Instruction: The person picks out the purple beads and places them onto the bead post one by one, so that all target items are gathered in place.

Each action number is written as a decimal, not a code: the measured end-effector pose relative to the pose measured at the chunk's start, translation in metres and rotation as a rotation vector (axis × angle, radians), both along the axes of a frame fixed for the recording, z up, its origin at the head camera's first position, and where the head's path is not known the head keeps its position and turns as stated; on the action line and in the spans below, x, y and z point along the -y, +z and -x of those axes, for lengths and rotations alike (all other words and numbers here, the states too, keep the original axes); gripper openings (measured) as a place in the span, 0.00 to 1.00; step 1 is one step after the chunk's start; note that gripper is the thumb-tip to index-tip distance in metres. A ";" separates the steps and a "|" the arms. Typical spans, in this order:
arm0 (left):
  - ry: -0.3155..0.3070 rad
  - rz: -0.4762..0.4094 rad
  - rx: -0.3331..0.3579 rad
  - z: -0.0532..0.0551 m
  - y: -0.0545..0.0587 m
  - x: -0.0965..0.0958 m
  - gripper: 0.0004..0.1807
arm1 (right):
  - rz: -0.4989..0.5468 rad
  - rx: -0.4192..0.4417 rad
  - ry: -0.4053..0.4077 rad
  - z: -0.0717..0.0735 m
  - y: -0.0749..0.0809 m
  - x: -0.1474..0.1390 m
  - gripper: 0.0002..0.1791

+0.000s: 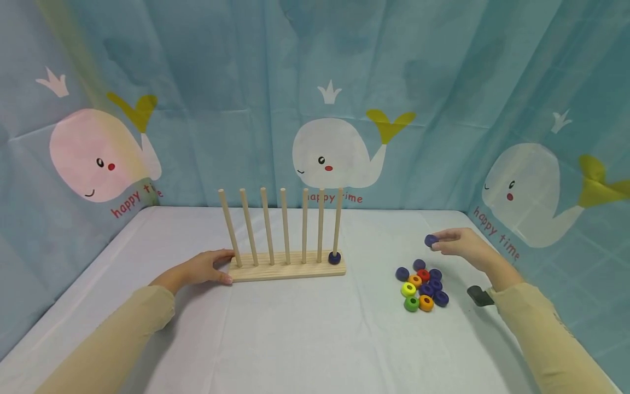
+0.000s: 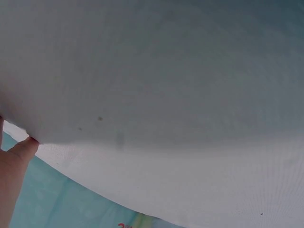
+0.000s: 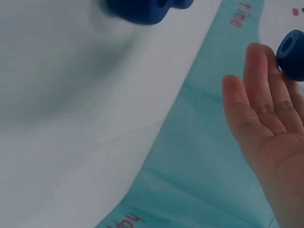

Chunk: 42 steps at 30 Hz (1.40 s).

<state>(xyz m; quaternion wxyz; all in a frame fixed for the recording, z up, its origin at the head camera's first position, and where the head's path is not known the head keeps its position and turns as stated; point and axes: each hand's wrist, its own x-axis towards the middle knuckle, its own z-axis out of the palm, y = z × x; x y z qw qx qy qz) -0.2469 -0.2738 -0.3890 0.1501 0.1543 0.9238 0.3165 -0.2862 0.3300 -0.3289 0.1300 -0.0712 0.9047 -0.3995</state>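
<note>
My left hand [image 1: 203, 268] grips the left end of a wooden peg rack [image 1: 290, 269], thumb at its front edge and fingers behind. Several upright pegs stand on the rack, and a dark blue bead [image 1: 334, 259] sits at the foot of the rightmost one. Over on the right, my right hand [image 1: 465, 247] pinches another dark blue bead [image 1: 430, 241] above the table. The right wrist view shows this bead [image 3: 293, 57] at the fingertips, its hole visible. Only a thumb and part of a finger appear in the left wrist view.
A cluster of loose beads lies below the right hand: several dark blue, a red bead [image 1: 423, 275], orange ones, a yellow bead [image 1: 408, 290] and a green bead [image 1: 411, 304]. A white cloth covers the table [image 1: 295, 339]. Blue whale-print curtains [image 1: 221, 153] enclose the back and sides.
</note>
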 end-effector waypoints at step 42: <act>-0.007 -0.011 0.014 0.003 -0.002 0.003 0.50 | 0.174 -0.094 -0.036 -0.009 0.041 0.070 0.31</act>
